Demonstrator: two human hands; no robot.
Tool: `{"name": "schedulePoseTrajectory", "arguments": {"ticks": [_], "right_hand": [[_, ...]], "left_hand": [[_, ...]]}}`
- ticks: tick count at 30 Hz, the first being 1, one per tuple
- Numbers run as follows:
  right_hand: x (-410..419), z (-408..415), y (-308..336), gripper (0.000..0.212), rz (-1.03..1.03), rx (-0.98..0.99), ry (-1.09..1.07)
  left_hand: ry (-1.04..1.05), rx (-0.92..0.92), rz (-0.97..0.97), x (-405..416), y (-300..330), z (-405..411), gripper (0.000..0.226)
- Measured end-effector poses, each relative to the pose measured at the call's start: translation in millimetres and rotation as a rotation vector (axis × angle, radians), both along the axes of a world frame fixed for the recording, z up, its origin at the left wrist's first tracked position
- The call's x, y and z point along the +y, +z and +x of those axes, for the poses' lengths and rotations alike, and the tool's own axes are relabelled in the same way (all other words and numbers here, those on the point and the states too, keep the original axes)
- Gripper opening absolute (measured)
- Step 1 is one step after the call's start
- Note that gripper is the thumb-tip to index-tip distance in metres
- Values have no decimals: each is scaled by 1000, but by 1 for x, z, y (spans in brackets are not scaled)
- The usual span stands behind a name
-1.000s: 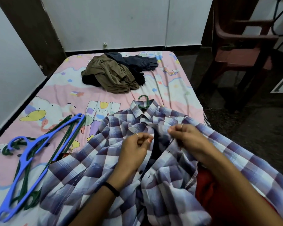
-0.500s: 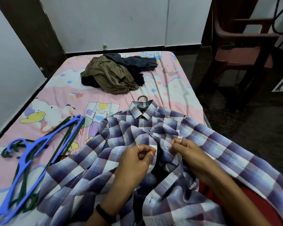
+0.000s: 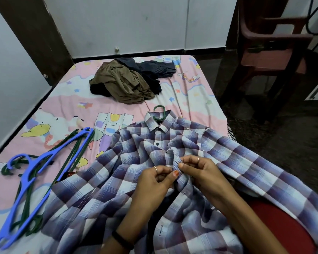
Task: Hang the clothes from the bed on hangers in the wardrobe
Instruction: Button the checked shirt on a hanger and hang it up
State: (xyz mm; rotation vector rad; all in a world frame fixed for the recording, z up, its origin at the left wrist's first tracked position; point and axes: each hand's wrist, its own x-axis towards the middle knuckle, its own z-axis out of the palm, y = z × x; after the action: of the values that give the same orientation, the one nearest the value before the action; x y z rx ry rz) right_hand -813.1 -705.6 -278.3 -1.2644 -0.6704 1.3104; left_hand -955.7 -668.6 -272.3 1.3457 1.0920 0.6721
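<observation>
A blue-and-white checked shirt (image 3: pixel 117 173) lies spread on the bed with a green hanger (image 3: pixel 159 111) inside it, the hook poking out of the collar. One dark button near the collar is fastened. My left hand (image 3: pixel 158 182) pinches one front edge of the shirt and my right hand (image 3: pixel 200 171) pinches the other, meeting at the placket below that button. A pile of clothes (image 3: pixel 128 81), olive on top of dark ones, sits farther up the bed.
Loose hangers lie at the bed's left side: a blue one (image 3: pixel 35 173) over several green ones (image 3: pixel 70 147). The bed (image 3: pixel 66 107) has a pink cartoon sheet. A brown plastic chair (image 3: pixel 272 44) stands on the dark floor at right. A white wall closes the left.
Both hands have slid down the shirt front toward me, and the upper front now lies closed with a button showing.
</observation>
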Motion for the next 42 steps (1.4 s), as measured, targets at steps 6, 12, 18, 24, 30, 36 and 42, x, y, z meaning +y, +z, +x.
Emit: {"name": "schedulePoseTrajectory", "arguments": {"ticks": [6, 12, 18, 24, 30, 36, 42], "right_hand": [[0, 0, 10, 6, -4, -228, 16], [0, -1, 11, 13, -5, -204, 1], [-6, 1, 16, 20, -75, 59, 46], [-3, 9, 19, 18, -43, -515, -15], [-5, -10, 28, 16, 141, -1115, -73], [-4, -21, 18, 13, 188, -1038, -154], [-4, -24, 10, 7, 192, -908, -212]], "left_hand": [[14, 183, 161, 1, -5, 3, 9], [6, 268, 283, -1, -3, 3, 9], [-13, 222, 221, -2, -1, 0, 7], [31, 33, 50, 0, 7, -6, 3], [85, -57, 37, 5, 13, -4, 18], [135, -51, 65, 6, 11, 0, 18], [183, -43, 72, 6, 11, 3, 15]]}}
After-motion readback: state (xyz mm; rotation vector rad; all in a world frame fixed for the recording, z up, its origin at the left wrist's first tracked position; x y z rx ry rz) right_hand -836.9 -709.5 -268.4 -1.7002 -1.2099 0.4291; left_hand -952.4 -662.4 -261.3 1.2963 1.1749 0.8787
